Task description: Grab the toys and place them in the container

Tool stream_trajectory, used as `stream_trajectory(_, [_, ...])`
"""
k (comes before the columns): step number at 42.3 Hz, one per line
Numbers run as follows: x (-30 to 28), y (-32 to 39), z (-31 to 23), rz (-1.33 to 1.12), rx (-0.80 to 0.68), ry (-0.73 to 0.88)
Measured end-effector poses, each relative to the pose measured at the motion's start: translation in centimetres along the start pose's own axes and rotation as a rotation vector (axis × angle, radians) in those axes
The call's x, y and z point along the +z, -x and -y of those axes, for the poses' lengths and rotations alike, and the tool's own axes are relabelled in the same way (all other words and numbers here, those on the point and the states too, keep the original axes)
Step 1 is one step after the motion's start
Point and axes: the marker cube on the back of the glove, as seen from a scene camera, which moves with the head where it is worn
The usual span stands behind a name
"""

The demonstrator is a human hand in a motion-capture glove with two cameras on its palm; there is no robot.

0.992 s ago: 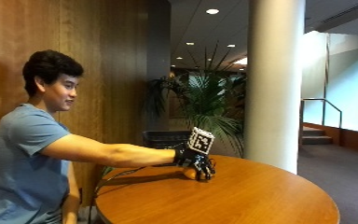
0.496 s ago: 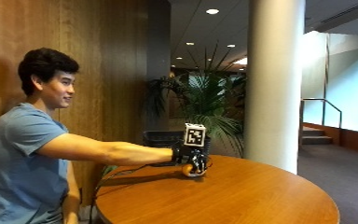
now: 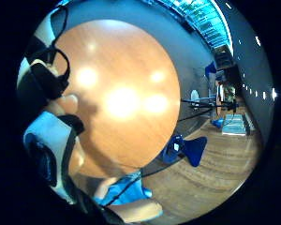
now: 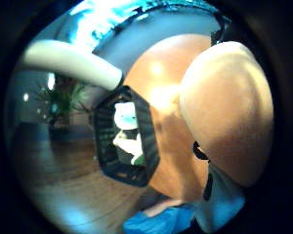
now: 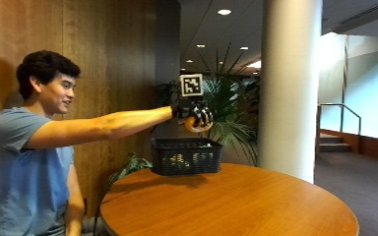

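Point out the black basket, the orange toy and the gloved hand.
black basket [image 5: 186, 158], outside view, front wall.
orange toy [image 5: 191, 126], outside view, its part showing under the fingers.
gloved right hand [image 5: 195, 114], outside view, knuckles.

1. A round table [image 5: 241, 206] stands in front of a seated person, whose arm reaches out over it.
2. A basket [image 5: 186, 156] sits on the table near its far edge.
3. The right hand [image 5: 195, 117] is directly above the basket, gripping a round toy [image 5: 190, 126].
4. More toys [image 4: 127, 134] lie inside the basket.
5. A pillar [image 5: 291, 88] stands behind the table.
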Motion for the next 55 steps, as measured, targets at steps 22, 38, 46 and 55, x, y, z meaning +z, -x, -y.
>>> stream_trajectory(22, [-4.2, 11.3, -5.7, 0.103, -0.257, -0.025])
stream_trajectory(38, [-0.9, 14.2, -6.8, 0.094, -0.278, 0.174])
stream_trajectory(46, [-3.5, 11.2, -5.5, 0.024, -0.256, 0.072])
stream_trajectory(55, [-4.3, 6.2, -4.9, -0.088, -0.133, -0.012])
